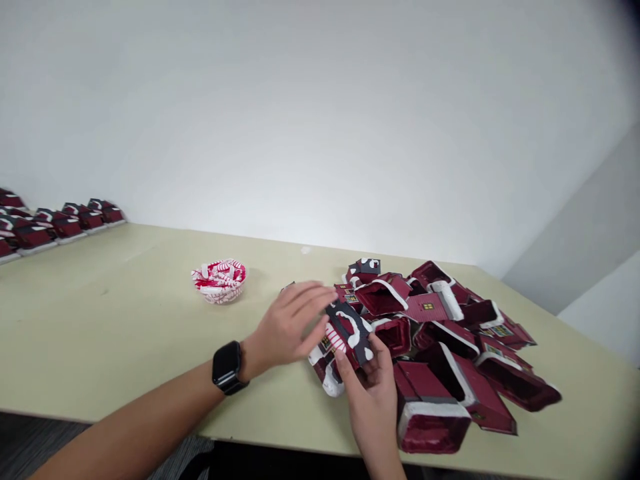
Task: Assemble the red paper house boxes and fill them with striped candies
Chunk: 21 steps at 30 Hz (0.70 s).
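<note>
A small dark-red toy house with a dark roof and white snow trim is tilted above the table in front of me. My right hand grips it from its near right side, thumb and fingers around it. On its front shows a red-and-white striped piece. My left hand, with a black watch on the wrist, is just left of the house, its fingers stretched out towards the roof and striped piece. Whether those fingertips touch the house I cannot tell.
To the right lies a heap of similar red houses, several showing hollow undersides. A clear cup of red-and-white striped pieces stands left of centre. Finished-looking houses are lined up at the far left. A white wall rises behind the table.
</note>
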Available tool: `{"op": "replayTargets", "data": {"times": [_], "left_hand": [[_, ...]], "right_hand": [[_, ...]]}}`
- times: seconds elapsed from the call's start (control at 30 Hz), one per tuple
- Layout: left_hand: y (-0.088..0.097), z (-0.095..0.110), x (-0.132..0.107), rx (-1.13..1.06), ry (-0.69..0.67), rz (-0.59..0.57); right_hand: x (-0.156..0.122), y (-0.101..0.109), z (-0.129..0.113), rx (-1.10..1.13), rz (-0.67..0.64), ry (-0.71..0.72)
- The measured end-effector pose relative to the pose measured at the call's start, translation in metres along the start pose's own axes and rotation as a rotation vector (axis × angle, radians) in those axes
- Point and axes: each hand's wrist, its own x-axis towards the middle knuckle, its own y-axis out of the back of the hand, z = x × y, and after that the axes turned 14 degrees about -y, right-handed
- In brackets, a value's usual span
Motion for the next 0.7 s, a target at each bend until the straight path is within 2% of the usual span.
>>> {"op": "replayTargets", "data": {"times": [0.07, 0.13, 0.23, 0.33, 0.47, 0.7], "left_hand": [[0.009, -0.017, 0.001, 0.112, 0.062, -0.02], [0.014, -0.034, -0.001, 0.123, 0.195, -0.108], [0.011, -0.053, -0.009, -0.028, 0.419, -0.224], [0.002, -0.062, -0.017, -0.208, 0.59, -0.24], [-0.005, -0.063, -0.019, -0.234, 0.625, -0.224], [-0.003, -0.061, -0.017, -0.225, 0.62, -0.228]], "right_hand": [[0.003, 0.002, 0.005, 0.016, -0.02, -0.027], [0.006, 0.003, 0.009, 0.031, -0.035, -0.045], [0.006, 0.003, 0.01, 0.006, -0.039, -0.046], [0.004, 0.0, 0.005, -0.028, -0.043, -0.03], [0.002, -0.003, 0.0, -0.065, -0.046, 0.003], [0.003, -0.003, 0.003, -0.154, -0.058, 0.067]]}}
